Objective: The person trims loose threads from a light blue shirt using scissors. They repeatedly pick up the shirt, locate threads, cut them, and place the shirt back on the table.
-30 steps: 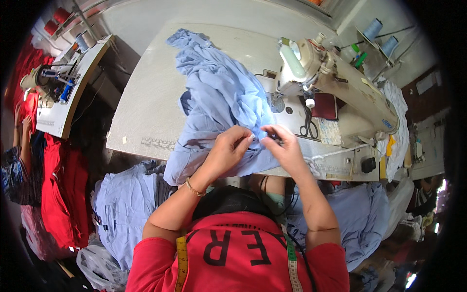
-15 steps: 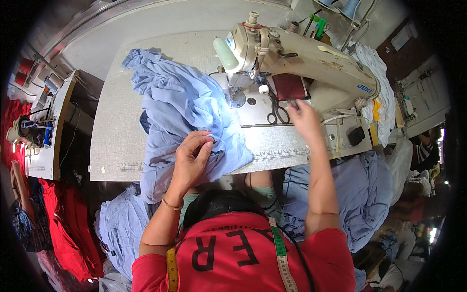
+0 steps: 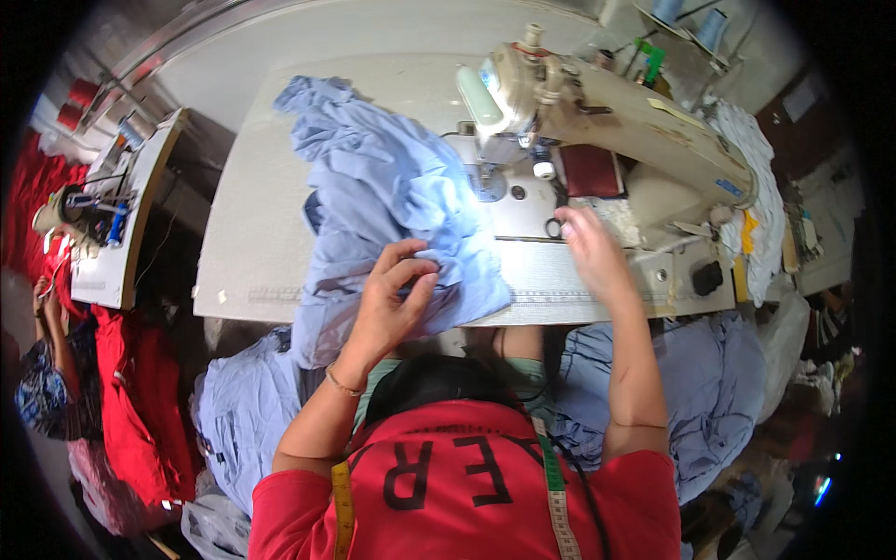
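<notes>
A crumpled light-blue garment [image 3: 392,187] lies on the pale sewing table [image 3: 252,252], one end hanging over the near edge. My left hand [image 3: 397,294] pinches a fold of this cloth near the table edge. My right hand [image 3: 590,250] lies on the machine bed to the right, fingers spread, fingertips touching the dark loop of a pair of scissors [image 3: 553,227]. I cannot see whether it grips them. The needle area [image 3: 509,177] of the beige sewing machine [image 3: 635,121] sits just beyond the cloth.
Piles of blue cloth lie lower left [image 3: 243,411] and lower right [image 3: 709,392]. Red cloth [image 3: 131,401] hangs at the left beside another person's arm [image 3: 47,373]. A second work table [image 3: 121,224] stands left; thread cones [image 3: 695,23] stand at the back right.
My right hand has let go of the blue cloth and moved right to the scissors on the machine bed. My left hand keeps its hold on the cloth.
</notes>
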`<state>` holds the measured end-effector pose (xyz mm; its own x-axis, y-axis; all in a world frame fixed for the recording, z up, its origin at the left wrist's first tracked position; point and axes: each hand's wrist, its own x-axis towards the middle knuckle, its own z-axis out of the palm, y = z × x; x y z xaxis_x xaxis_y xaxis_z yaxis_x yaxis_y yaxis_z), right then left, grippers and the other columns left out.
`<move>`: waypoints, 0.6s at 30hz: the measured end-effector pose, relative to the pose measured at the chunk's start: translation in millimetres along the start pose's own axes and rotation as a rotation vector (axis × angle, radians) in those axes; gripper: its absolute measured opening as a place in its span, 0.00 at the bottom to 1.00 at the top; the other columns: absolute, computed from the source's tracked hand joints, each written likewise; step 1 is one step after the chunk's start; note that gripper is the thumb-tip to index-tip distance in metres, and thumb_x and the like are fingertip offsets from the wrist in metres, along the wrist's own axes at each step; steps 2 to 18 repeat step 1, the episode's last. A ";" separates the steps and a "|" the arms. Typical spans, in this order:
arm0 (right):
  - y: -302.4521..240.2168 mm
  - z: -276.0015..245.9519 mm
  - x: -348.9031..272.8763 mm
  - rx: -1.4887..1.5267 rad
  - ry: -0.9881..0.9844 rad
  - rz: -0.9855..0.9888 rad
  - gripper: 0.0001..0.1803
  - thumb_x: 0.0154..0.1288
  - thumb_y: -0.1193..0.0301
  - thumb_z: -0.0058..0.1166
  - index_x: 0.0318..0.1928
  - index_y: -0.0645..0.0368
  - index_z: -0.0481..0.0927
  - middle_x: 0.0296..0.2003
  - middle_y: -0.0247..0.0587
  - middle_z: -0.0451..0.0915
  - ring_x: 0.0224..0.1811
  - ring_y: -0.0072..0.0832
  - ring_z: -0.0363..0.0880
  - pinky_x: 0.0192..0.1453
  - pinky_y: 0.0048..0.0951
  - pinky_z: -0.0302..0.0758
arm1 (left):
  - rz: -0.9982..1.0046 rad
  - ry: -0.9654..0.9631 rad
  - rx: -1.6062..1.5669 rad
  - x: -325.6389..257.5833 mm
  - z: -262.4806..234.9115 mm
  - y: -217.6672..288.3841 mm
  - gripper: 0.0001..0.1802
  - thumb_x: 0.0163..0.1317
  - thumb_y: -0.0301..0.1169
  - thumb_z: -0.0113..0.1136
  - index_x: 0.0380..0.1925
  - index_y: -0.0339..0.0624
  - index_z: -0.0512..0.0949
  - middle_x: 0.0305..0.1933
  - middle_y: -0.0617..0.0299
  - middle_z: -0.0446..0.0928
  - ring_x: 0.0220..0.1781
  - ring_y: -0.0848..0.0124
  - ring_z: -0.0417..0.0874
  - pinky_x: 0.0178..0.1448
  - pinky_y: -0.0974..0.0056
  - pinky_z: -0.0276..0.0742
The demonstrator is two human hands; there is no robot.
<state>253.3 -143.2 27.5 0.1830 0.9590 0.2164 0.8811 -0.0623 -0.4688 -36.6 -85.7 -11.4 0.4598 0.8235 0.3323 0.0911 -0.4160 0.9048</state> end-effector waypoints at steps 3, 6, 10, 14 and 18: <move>-14.1 11.0 -1.8 -0.023 -0.100 -0.037 0.16 0.66 0.63 0.47 0.52 0.52 0.75 0.51 0.47 0.73 0.52 0.45 0.74 0.54 0.39 0.71 | -0.003 0.006 0.017 -2.3 -0.5 -1.2 0.06 0.59 0.24 0.59 0.36 0.33 0.79 0.54 0.52 0.71 0.51 0.62 0.75 0.56 0.65 0.70; -14.1 11.0 -1.8 -0.023 -0.100 -0.037 0.16 0.66 0.63 0.47 0.52 0.52 0.75 0.51 0.47 0.73 0.52 0.45 0.74 0.54 0.39 0.71 | -0.003 0.006 0.017 -2.3 -0.5 -1.2 0.06 0.59 0.24 0.59 0.36 0.33 0.79 0.54 0.52 0.71 0.51 0.62 0.75 0.56 0.65 0.70; -14.1 11.0 -1.8 -0.023 -0.100 -0.037 0.16 0.66 0.63 0.47 0.52 0.52 0.75 0.51 0.47 0.73 0.52 0.45 0.74 0.54 0.39 0.71 | -0.003 0.006 0.017 -2.3 -0.5 -1.2 0.06 0.59 0.24 0.59 0.36 0.33 0.79 0.54 0.52 0.71 0.51 0.62 0.75 0.56 0.65 0.70; -14.1 11.0 -1.8 -0.023 -0.100 -0.037 0.16 0.66 0.63 0.47 0.52 0.52 0.75 0.51 0.47 0.73 0.52 0.45 0.74 0.54 0.39 0.71 | -0.003 0.006 0.017 -2.3 -0.5 -1.2 0.06 0.59 0.24 0.59 0.36 0.33 0.79 0.54 0.52 0.71 0.51 0.62 0.75 0.56 0.65 0.70; -14.1 11.0 -1.8 -0.023 -0.100 -0.037 0.16 0.66 0.63 0.47 0.52 0.52 0.75 0.51 0.47 0.73 0.52 0.45 0.74 0.54 0.39 0.71 | -0.003 0.006 0.017 -2.3 -0.5 -1.2 0.06 0.59 0.24 0.59 0.36 0.33 0.79 0.54 0.52 0.71 0.51 0.62 0.75 0.56 0.65 0.70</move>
